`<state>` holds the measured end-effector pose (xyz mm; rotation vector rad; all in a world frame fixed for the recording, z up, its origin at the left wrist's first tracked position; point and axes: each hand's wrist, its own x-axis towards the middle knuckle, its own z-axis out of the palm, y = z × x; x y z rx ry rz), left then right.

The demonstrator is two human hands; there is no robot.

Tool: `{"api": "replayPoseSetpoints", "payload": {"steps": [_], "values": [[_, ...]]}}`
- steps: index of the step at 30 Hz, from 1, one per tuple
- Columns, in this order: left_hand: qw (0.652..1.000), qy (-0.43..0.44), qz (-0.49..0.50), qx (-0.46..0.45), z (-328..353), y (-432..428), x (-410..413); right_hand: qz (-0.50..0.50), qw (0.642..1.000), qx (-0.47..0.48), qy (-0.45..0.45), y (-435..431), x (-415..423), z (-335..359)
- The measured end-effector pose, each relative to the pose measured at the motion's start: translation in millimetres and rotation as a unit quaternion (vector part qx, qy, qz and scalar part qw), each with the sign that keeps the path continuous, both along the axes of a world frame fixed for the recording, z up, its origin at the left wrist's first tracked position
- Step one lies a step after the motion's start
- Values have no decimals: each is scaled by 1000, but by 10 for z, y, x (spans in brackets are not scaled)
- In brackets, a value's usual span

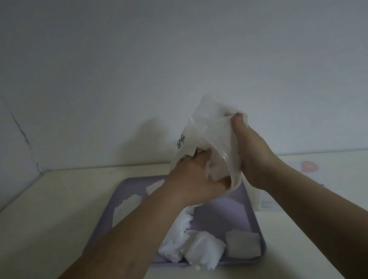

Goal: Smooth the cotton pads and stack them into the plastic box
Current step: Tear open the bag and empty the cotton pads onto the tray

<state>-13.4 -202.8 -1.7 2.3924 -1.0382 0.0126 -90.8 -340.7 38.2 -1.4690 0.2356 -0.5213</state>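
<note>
Plastic bag (212,139) over lilac tray (219,215) of cotton pads (204,249) | left hand (196,180) grips bottom | right hand (255,152) pinches rim

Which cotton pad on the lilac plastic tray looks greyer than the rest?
The square greyish cotton pad in the near right corner of the lilac plastic tray; the crumpled white cotton pads beside it are brighter.
</note>
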Motion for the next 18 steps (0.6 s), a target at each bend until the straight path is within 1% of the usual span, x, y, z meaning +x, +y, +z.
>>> {"api": "replayPoseSetpoints", "payload": {"steps": [3, 5, 6, 8, 12, 15, 18], "values": [[998, 48, 3, -46, 0, -27, -43, 9, 999, 43, 9, -1, 3, -73], [990, 113, 7, -82, 26, -38, -50, 16, 997, 76, 0, 6, -9, -92], [986, 132, 4, -97, 6, -37, -35, 20, 996, 92, -2, -3, -12, -96], [988, 125, -7, -95, -5, 2, -24, 13, 995, 104, 2, -18, -11, -105], [989, 112, 12, -94, -58, 47, 42, -14, 997, 70, 40, -68, -6, -171], [988, 130, 20, -78, -127, 105, 70, 12, 998, 44, 46, -83, -61, -237], [992, 119, 10, -35, -119, 115, -12, 30, 996, -15, 87, -38, -71, -324]]}}
